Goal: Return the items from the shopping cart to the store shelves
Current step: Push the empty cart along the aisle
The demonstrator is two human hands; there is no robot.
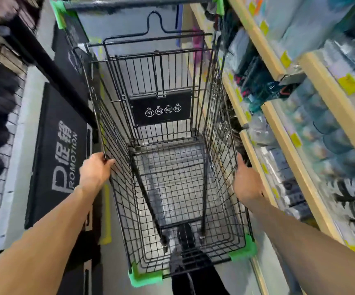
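Two hands: we grip the shopping cart [172, 177] rims.
Left hand [94, 170]: fingers curled on left rim.
Right hand [246, 179]: holds right rim, beside store shelves [289, 145].
Basket: no items visible.

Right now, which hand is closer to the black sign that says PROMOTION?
Left. The left hand grips the shopping cart's left rim, right beside the PROMOTION sign. The right hand holds the far rim, by the shelves.

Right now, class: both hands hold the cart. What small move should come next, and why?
Probably let go: the cart basket looks empty, so nothing seems left to shelve. The left hand grips its left rim, and the right hand its right rim.
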